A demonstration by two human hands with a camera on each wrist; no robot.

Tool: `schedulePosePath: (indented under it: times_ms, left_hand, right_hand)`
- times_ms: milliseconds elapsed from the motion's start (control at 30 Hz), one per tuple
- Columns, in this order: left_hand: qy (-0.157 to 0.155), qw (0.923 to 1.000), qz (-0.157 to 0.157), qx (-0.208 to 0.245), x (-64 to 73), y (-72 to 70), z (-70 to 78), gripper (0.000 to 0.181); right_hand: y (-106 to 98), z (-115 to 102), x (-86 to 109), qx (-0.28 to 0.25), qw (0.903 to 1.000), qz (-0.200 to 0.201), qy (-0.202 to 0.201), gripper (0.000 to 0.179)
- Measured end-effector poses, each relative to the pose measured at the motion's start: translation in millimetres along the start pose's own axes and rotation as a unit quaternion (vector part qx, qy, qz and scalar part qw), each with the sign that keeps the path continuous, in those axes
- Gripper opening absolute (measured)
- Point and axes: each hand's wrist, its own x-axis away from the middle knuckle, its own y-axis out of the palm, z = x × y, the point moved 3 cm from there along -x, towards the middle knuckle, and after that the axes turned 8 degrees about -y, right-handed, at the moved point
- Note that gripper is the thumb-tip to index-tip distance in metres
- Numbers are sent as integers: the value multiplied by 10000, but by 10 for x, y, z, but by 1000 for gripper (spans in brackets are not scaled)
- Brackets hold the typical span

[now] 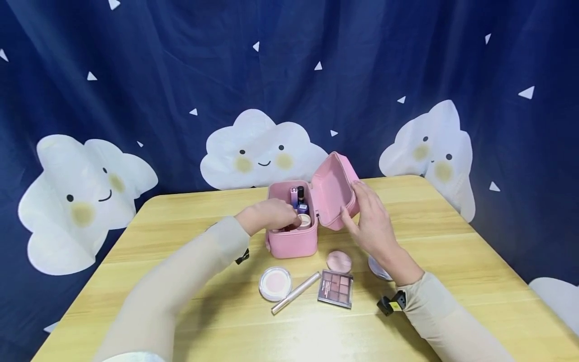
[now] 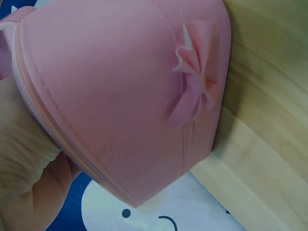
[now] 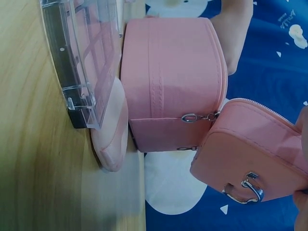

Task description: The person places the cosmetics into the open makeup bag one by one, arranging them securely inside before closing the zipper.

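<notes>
A pink cosmetic case (image 1: 294, 245) stands on the table with its lid (image 1: 333, 188) swung open to the right. My left hand (image 1: 273, 213) reaches over the near left rim into the case; its fingertips are hidden inside, so I cannot tell whether they hold anything. With fingers and thumb on its edge, my right hand (image 1: 373, 223) holds the lid. Inside the case are a pink-purple tube (image 1: 294, 195), a black-capped container (image 1: 300, 193), a dark blue item (image 1: 302, 207) and a round cream-topped item (image 1: 305, 220). A bow (image 2: 199, 77) decorates the case's side.
In front of the case lie a round compact (image 1: 275, 284), a slim rose-metallic tube (image 1: 296, 293), an eyeshadow palette (image 1: 335, 289) and a pink powder puff (image 1: 339, 262). Another round item (image 1: 378, 269) is partly covered by my right wrist. A blue cloud-patterned curtain (image 1: 181, 60) hangs behind the table.
</notes>
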Motion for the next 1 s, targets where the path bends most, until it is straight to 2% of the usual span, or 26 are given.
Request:
schedulePosePath:
  times_ms: [133, 233, 333, 433, 600, 633, 733, 833, 1000]
  left_hand:
    - [-90, 9999, -21, 63, -12, 4, -19, 16]
    - [-482, 9981, -275, 264, -41, 23, -44, 14]
    - [-874, 9930, -652, 453, -68, 66, -59, 14]
    - [-1088, 9875, -995, 560, -67, 110, -66, 14]
    - [-1456, 9745, -1371, 1017, -33, 164, -101, 15]
    - [-1442, 9744, -1374, 1044, -31, 168, -110, 15]
    - [-1276, 9796, -1117, 1082, -24, 174, -147, 14]
    - [-981, 9869, -542, 1159, 6, 144, -182, 14]
    - [-825, 9870, 352, 1336, 151, 86, -238, 14]
  right_hand:
    - [-11, 3, -7, -43, 10000, 45, -4, 59]
    - [-20, 7, -12, -54, 10000, 68, 4, 59]
    - [-14, 13, 2, -26, 10000, 57, 4, 59]
    - [-1, 13, 13, -3, 10000, -25, -14, 59]
    - [11, -2, 7, -26, 9999, -100, -36, 60]
    - [13, -4, 4, -27, 9999, -110, -34, 60]
    - [14, -15, -5, -27, 9999, -154, -29, 59]
    - [13, -25, -4, -18, 9999, -160, -36, 59]
    - [9, -44, -12, -36, 9999, -131, -48, 59]
